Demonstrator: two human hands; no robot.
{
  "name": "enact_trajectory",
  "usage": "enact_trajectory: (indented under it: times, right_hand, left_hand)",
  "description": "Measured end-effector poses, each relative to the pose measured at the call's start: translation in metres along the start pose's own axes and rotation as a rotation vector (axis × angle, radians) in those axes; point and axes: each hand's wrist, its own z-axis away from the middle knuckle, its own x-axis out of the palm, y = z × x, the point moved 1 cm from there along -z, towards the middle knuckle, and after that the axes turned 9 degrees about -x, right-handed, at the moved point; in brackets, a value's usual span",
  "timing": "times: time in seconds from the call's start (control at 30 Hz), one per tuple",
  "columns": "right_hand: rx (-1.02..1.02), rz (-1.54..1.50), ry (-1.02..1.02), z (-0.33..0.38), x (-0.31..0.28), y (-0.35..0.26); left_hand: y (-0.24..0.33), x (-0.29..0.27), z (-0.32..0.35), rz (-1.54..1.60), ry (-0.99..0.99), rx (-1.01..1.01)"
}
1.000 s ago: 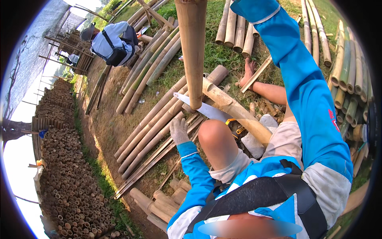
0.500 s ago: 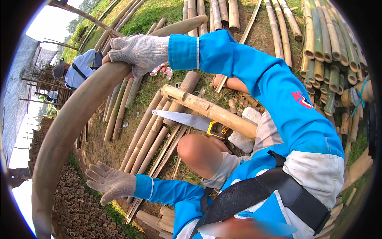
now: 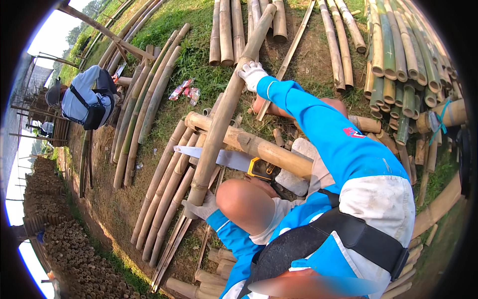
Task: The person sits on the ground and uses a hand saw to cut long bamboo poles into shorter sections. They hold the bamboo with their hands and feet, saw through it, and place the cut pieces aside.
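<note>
A bamboo pole (image 3: 219, 132) slants across the middle, from the far side down to beside my bent knee. My right hand (image 3: 252, 75), in a knitted glove, is closed on it along the upper part. At the lower end, my gloved left hand (image 3: 201, 208) grips the pole, some of its fingers hidden behind it. Under the pole lies a thick bamboo length (image 3: 254, 144), set crosswise. A hand saw (image 3: 261, 169) with a yellow and black handle rests by my knee; the held pole crosses over its blade.
Pale stones (image 3: 291, 183) sit by the crosswise bamboo. Loose bamboo poles (image 3: 162, 184) lie left of it, and a stack of cut bamboo (image 3: 398, 60) stands at the far right. A person (image 3: 89, 102) crouches at the far left. Many short bamboo pieces (image 3: 79, 259) fill the lower left.
The pole has swung from the far left to the middle, over the saw blade. My left hand, open and free before, now grips its lower end. My right hand has moved right.
</note>
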Motion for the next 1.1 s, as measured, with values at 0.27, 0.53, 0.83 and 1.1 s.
enact_trajectory:
  times: [0.27, 0.53, 0.83, 1.1]
  right_hand:
    - [1.151, -0.959, -0.158, 0.107, 0.143, 0.044]
    - [1.246, -1.208, -0.018, 0.112, 0.171, 0.045]
    - [1.279, -1.299, 0.050, 0.100, 0.169, 0.060]
    - [1.306, -1.388, 0.084, 0.080, 0.182, 0.073]
  left_hand:
    - [-0.088, -0.037, 0.121, -0.328, -0.134, -0.471]
    - [-0.073, -0.044, 0.133, -0.575, -0.177, -0.526]
    - [-0.014, -0.016, 0.014, -1.113, -0.091, -0.245]
    - [-0.020, 0.024, -0.018, -1.529, -0.158, -0.252]
